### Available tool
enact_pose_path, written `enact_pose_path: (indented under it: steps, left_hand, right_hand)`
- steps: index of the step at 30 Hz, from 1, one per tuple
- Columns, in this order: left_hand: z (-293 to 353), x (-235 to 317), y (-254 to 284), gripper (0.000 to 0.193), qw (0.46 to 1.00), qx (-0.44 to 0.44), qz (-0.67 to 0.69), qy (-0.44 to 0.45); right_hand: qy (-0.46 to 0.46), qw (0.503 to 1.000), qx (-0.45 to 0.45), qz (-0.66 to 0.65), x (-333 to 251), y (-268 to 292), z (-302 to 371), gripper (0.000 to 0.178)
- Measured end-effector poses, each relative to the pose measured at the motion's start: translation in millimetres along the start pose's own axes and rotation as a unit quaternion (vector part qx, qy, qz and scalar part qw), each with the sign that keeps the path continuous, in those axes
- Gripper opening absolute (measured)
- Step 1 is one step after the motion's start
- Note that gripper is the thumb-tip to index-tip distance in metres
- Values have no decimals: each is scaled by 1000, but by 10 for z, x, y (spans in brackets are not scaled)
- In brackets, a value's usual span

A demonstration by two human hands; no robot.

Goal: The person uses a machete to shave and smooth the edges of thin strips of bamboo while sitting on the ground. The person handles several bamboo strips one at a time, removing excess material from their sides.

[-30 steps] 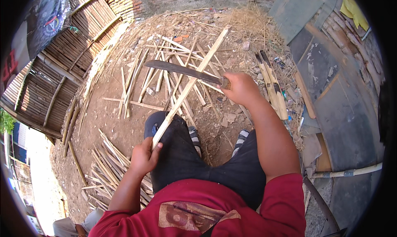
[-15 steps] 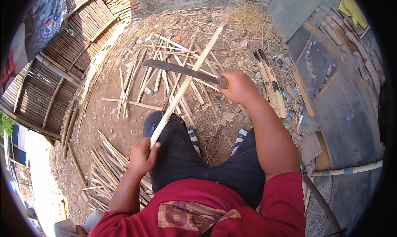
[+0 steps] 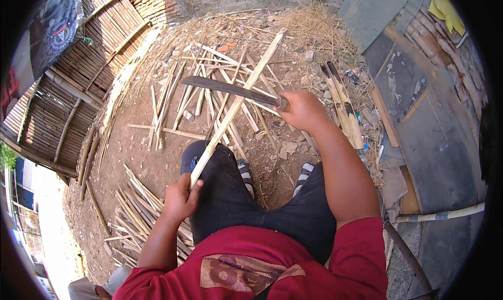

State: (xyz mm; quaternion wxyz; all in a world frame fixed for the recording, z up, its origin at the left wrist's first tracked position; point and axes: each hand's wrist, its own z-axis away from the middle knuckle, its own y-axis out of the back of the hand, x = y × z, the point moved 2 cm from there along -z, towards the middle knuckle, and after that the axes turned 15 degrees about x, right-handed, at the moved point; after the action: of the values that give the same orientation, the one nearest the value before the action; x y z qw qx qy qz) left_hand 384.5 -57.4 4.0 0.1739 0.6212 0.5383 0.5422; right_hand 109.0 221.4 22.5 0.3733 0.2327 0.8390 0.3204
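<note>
My left hand (image 3: 182, 196) is closed round the near end of a long pale bamboo strip (image 3: 228, 119), which slants up and away to the right past my left knee. In my right hand (image 3: 299, 110) is the handle of a machete (image 3: 225, 87). Its long dark blade points left and crosses the strip about midway along its length. Whether the edge bites into the strip or only rests against it, I cannot tell. Beneath both lies a loose scatter of split bamboo strips (image 3: 166, 103) on the dirt.
A heap of split strips (image 3: 137, 208) lies by my left leg. Two blackened bamboo pieces (image 3: 343, 108) rest on the ground at right, beside dark boards (image 3: 429, 137). A bamboo slat wall (image 3: 112, 33) stands at left. Another person's leg (image 3: 99, 284) shows at the lower left.
Almost nothing differs. My right hand and the machete have shifted very slightly; the bamboo strip and my left hand stay where they were.
</note>
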Motion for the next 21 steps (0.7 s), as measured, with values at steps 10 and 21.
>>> enact_pose_path:
  steps: [10,21]
  left_hand:
    - [22,7,-26,35,999,-20,-26,-15]
    - [26,19,-41,34,1000,-26,-11,-1]
  right_hand:
    - [180,978,-99,22,-383,-37,144,37]
    - [159,986,-8,59,-329,-75,131,31]
